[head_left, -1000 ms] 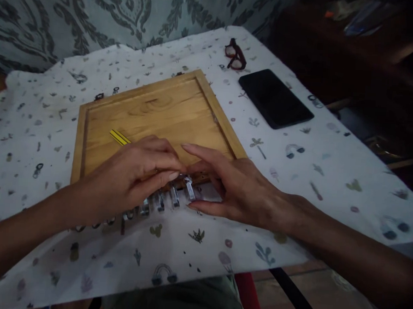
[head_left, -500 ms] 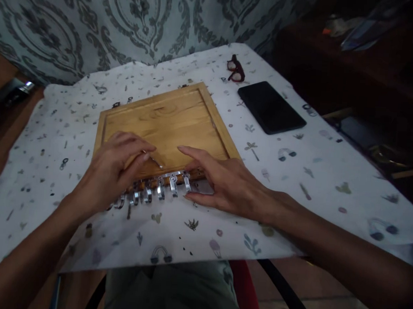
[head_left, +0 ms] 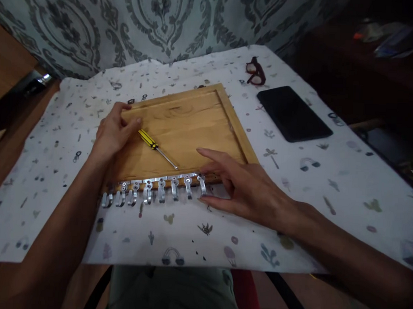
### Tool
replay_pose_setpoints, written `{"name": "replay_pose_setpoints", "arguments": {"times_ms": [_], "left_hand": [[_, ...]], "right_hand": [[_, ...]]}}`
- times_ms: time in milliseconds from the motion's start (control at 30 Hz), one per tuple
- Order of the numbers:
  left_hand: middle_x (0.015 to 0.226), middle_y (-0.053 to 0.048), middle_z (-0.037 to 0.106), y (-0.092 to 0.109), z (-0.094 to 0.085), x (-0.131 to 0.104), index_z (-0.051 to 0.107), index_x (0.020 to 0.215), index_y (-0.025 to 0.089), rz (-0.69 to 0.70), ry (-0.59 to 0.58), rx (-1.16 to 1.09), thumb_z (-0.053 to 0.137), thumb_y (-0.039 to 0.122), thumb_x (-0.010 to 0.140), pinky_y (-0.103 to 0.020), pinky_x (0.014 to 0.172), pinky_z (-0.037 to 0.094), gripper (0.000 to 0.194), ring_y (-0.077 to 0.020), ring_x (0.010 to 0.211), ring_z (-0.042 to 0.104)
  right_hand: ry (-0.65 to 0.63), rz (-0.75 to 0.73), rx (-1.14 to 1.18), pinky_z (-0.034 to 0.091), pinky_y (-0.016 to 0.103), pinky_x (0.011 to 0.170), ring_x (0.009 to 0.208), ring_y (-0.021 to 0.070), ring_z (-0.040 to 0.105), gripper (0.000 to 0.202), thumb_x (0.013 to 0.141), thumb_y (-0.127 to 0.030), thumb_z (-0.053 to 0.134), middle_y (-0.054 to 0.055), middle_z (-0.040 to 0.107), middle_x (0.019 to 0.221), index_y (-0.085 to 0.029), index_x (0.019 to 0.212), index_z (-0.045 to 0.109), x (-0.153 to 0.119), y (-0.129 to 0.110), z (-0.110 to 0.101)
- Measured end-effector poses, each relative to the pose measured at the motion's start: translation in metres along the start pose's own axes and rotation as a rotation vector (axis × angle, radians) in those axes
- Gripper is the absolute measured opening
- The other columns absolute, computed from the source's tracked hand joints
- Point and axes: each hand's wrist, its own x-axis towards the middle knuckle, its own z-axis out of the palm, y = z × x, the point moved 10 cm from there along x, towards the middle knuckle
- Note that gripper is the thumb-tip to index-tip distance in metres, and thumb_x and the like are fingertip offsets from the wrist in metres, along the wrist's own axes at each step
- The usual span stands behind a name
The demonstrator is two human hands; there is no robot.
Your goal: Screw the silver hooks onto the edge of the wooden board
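Note:
A framed wooden panel (head_left: 180, 125) lies flat on the table. Along its near edge runs a metal hook rail (head_left: 161, 182) with several curved hooks hanging from it. A screwdriver (head_left: 148, 138) with a yellow and black handle rests on the panel, its tip toward the rail. My left hand (head_left: 112, 130) is at the panel's left edge, thumb and fingers apart, with no tool in it. Beside the rail's right end, my right hand (head_left: 241, 186) has its index finger stretched over the panel and its thumb near the last hook; its other fingers are partly hidden.
Beyond the panel to the right lie a black tablet (head_left: 294, 114) and dark-framed glasses (head_left: 255, 73). A white printed tablecloth (head_left: 146, 248) covers the table. A patterned wall (head_left: 172, 23) stands behind, and a dark object (head_left: 26, 94) sits at the far left.
My left hand has let go of the screwdriver, which now lies on the panel, and has moved up to the panel's left edge. My right hand stays by the rail's end. The view has shifted.

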Motion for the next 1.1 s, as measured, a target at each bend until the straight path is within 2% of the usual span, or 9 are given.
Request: {"name": "replay_pose_setpoints", "arguments": {"times_ms": [67,200,300,400,500,700,833,1000,1100], "left_hand": [[0.081,-0.001,0.063,0.008,0.001,0.000,0.063,0.125,0.025,0.067,-0.019,0.041,0.059,0.052,0.086,-0.029,0.067,0.039,0.048,-0.0157,0.069,0.051],[0.085,-0.004,0.068,0.020,0.004,0.000,0.074,0.103,0.021,0.145,-0.072,0.081,0.056,0.043,0.087,-0.030,0.070,0.039,0.032,-0.0157,0.070,0.053],[0.078,-0.003,0.067,0.022,0.002,-0.001,0.073,0.087,0.019,0.151,-0.079,0.106,0.056,0.040,0.086,-0.030,0.068,0.037,0.027,-0.0159,0.069,0.053],[0.070,-0.002,0.062,0.025,0.001,-0.003,0.071,0.081,0.019,0.179,-0.090,0.112,0.049,0.042,0.090,-0.030,0.066,0.034,0.033,-0.0153,0.066,0.049],[0.074,-0.003,0.064,0.027,0.003,-0.004,0.070,0.082,0.017,0.211,-0.137,0.065,0.053,0.045,0.089,-0.029,0.065,0.034,0.033,-0.0145,0.067,0.050],[0.073,-0.002,0.062,0.023,0.020,-0.002,0.070,0.087,0.013,0.207,-0.386,-0.157,0.068,0.037,0.078,-0.026,0.064,0.039,0.025,-0.0118,0.066,0.051],[0.077,-0.001,0.063,0.023,0.020,-0.003,0.072,0.106,0.016,0.230,-0.421,-0.211,0.068,0.029,0.078,-0.024,0.067,0.042,0.032,-0.0113,0.069,0.054],[0.090,-0.004,0.071,0.030,0.023,-0.010,0.073,0.103,0.015,0.338,-0.506,-0.208,0.064,0.029,0.081,-0.025,0.075,0.045,0.028,-0.0133,0.081,0.059],[0.086,-0.003,0.070,0.028,0.022,-0.010,0.072,0.104,0.014,0.340,-0.501,-0.221,0.065,0.027,0.080,-0.024,0.071,0.044,0.029,-0.0118,0.075,0.057]], "right_hand": [[0.017,0.007,0.004,0.060,0.030,0.062,0.081,0.0201,0.075,0.073,0.086,-0.036,0.071,0.008,0.078,0.106,-0.020,0.150,0.038,0.000,0.002,-0.002],[0.024,0.027,-0.005,0.060,0.032,0.061,0.068,0.0174,0.072,0.076,0.086,-0.041,0.071,0.008,0.077,0.110,-0.023,0.151,0.037,-0.002,0.006,-0.001],[0.024,0.036,-0.021,0.060,0.033,0.059,0.064,0.0163,0.069,0.076,0.086,-0.043,0.071,0.007,0.076,0.111,-0.025,0.151,0.037,-0.004,0.009,0.000],[0.017,0.041,-0.023,0.061,0.035,0.059,0.062,0.0161,0.067,0.075,0.087,-0.047,0.069,0.006,0.076,0.112,-0.028,0.151,0.035,-0.004,0.010,0.001],[-0.027,0.091,-0.017,0.062,0.037,0.057,0.059,0.0175,0.066,0.075,0.088,-0.050,0.068,0.006,0.076,0.111,-0.029,0.151,0.034,-0.003,0.012,0.004],[-0.024,0.135,-0.020,0.058,0.036,0.048,0.051,0.0168,0.061,0.077,0.086,-0.058,0.066,0.007,0.076,0.109,-0.029,0.151,0.036,-0.004,0.016,0.004],[-0.030,0.152,-0.024,0.056,0.035,0.045,0.050,0.0160,0.060,0.078,0.086,-0.056,0.067,0.007,0.076,0.111,-0.029,0.152,0.034,-0.006,0.020,0.005],[-0.043,0.154,-0.029,0.053,0.034,0.042,0.049,0.0161,0.058,0.077,0.086,-0.055,0.067,0.008,0.076,0.107,-0.029,0.151,0.035,-0.007,0.021,0.007],[-0.029,0.138,-0.047,0.052,0.033,0.042,0.048,0.0143,0.055,0.075,0.087,-0.049,0.067,0.008,0.075,0.110,-0.030,0.151,0.034,-0.005,0.018,0.005]]}}
